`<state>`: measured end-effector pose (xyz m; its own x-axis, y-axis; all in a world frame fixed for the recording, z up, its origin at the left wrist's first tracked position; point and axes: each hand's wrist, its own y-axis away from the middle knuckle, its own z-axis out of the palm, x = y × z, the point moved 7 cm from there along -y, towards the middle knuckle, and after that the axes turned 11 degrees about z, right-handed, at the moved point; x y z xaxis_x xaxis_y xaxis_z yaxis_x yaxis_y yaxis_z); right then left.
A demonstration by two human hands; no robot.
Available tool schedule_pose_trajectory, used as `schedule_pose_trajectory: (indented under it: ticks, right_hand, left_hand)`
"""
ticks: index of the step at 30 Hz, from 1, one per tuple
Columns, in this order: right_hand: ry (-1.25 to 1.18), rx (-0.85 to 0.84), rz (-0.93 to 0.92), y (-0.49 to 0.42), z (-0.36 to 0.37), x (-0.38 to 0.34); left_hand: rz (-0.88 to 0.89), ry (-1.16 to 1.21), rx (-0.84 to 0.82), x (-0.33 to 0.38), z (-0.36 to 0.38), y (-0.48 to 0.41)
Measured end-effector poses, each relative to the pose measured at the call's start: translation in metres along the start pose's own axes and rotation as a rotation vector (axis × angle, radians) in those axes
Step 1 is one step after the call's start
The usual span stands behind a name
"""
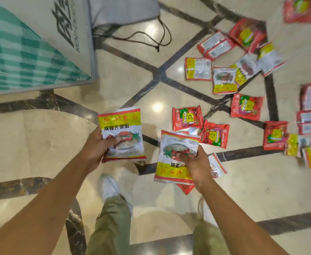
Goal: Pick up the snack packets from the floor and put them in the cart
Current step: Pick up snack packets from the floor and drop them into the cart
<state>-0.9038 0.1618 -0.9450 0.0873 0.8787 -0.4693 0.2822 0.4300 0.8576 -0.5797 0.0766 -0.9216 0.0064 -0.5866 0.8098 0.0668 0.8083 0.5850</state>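
Observation:
My left hand (97, 144) grips a white, yellow and red snack packet (122, 126), held upright above the floor. My right hand (195, 162) grips another packet of the same kind (173, 168), turned upside down, with more packets partly hidden under it. Several red and yellow packets lie scattered on the marble floor to the right, such as one (187, 118) just beyond my right hand and one (246, 106) farther off. No cart shows in view.
A standing sign board with a green checked panel (31, 52) fills the upper left. A grey drawstring bag (121, 10) with black cords lies behind it. My legs and white shoes (108, 186) stand on the beige marble floor with dark inlay strips.

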Motion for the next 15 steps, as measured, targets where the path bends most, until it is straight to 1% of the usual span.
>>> schedule_pose_trajectory:
  ticks: [3,5,9,12,15]
  right_hand:
    - [-0.009,0.043,-0.089,0.062,-0.068,-0.073]
    - [-0.050,0.057,-0.142,0.109,-0.116,-0.121]
    - [-0.146,-0.002,-0.247,0.219,-0.212,-0.211]
    - [-0.165,-0.043,-0.337,0.303,-0.283,-0.262]
    - [-0.156,-0.050,-0.422,0.375,-0.347,-0.297]
  left_hand:
    - [0.058,0.003,-0.064,0.086,0.056,0.042]
    - [0.085,0.003,-0.052,0.145,0.090,0.075]
    - [0.154,-0.033,-0.057,0.271,0.167,0.157]
    - [0.240,-0.100,-0.027,0.359,0.223,0.230]
    - [0.299,-0.116,-0.005,0.426,0.275,0.298]
